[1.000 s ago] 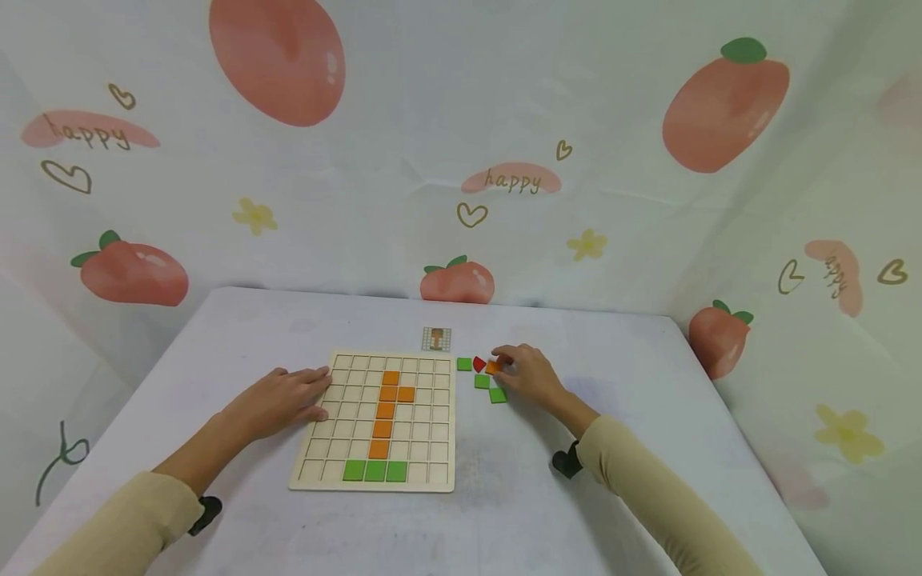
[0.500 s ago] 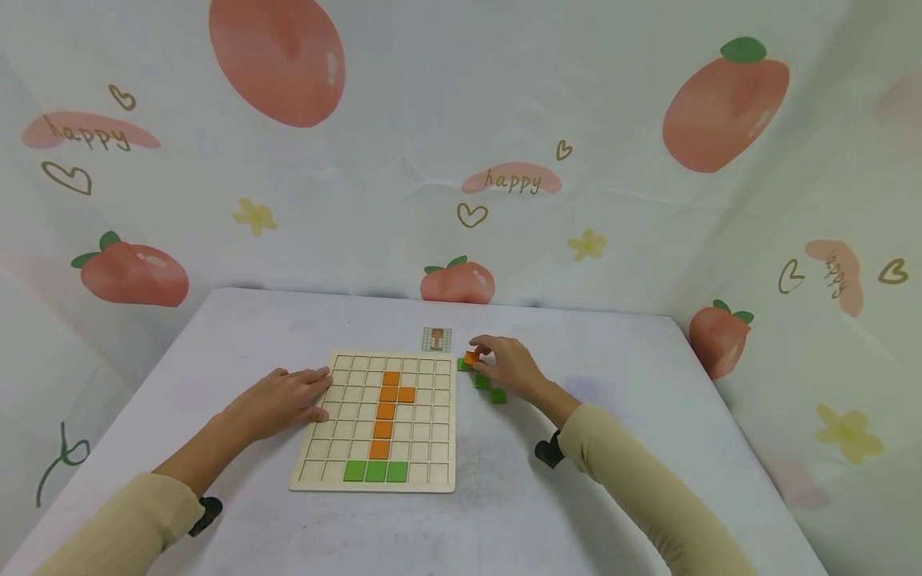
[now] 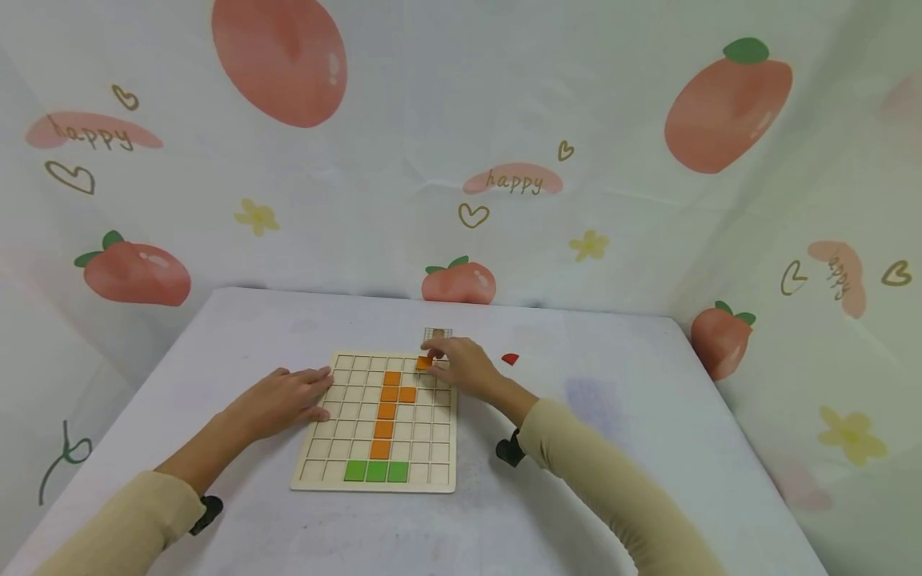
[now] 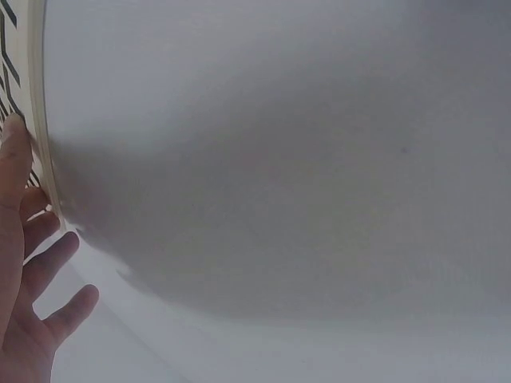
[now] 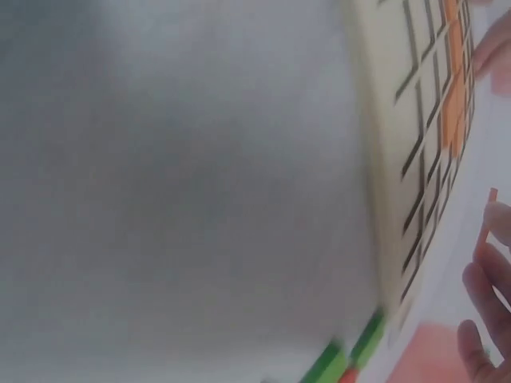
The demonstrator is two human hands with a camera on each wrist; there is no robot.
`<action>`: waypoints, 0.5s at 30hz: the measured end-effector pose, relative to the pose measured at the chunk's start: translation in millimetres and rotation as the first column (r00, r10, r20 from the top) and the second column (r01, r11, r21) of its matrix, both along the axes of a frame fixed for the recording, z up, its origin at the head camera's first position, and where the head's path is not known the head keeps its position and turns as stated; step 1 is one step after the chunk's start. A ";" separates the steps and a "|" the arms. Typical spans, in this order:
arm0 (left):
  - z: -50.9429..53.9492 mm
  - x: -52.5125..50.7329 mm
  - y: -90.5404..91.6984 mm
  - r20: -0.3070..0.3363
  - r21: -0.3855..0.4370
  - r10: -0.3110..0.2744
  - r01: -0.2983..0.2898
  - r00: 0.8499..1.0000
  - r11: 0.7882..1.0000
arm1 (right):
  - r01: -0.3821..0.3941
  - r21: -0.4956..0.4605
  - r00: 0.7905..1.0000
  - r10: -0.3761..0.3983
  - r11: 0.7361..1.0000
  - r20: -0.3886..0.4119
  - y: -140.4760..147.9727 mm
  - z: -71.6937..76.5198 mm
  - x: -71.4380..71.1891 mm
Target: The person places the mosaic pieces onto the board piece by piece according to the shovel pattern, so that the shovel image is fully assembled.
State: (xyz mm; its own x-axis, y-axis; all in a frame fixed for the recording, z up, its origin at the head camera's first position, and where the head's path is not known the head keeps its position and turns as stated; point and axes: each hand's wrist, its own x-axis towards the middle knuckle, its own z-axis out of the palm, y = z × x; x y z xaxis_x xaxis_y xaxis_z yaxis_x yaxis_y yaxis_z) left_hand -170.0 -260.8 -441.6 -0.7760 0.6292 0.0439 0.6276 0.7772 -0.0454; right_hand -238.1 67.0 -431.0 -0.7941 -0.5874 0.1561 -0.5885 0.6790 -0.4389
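Observation:
My right hand (image 3: 464,370) pinches a small orange square tile (image 3: 424,364) over the upper right of a pale wooden grid board (image 3: 428,430). In the right wrist view, this orange tile (image 5: 485,225) shows edge-on between thumb and fingers. My left hand (image 3: 284,402) rests against the board's left edge, fingers extended; in the left wrist view, the fingers of the left hand (image 4: 28,263) touch the board's rim (image 4: 38,96). On the board lies a column of orange tiles (image 3: 386,411) with one more orange tile (image 3: 406,395) beside it, and a row of green tiles (image 3: 376,471) below.
A red wedge-shaped piece (image 3: 510,359) lies on the table (image 3: 569,336) right of my right hand. A small picture card (image 3: 438,333) lies behind the board, partly covered by that hand. Loose green tiles (image 5: 323,363) appear low in the right wrist view. A printed cloth (image 3: 374,200) hangs behind.
My right hand has picked up the orange tile from the loose pieces and carried it left over the board's upper right. The loose green tiles are now hidden in the head view. My left hand stays put.

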 end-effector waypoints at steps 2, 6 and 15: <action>0.0 -0.3 -0.1 0.000 -0.002 -0.001 0.001 1.000 1.000 | -0.024 0.007 1.000 0.024 1.000 -0.007 -9.3 -0.5 2.1; 0.7 -0.1 0.3 -0.004 -0.002 -0.006 0.006 1.000 1.000 | -0.078 0.021 0.997 0.078 0.997 -0.023 -26.4 -3.5 5.7; 2.4 -0.5 1.5 0.008 0.001 0.002 -0.002 1.000 1.000 | -0.147 0.065 0.988 0.150 0.987 -0.042 -53.7 -7.7 16.5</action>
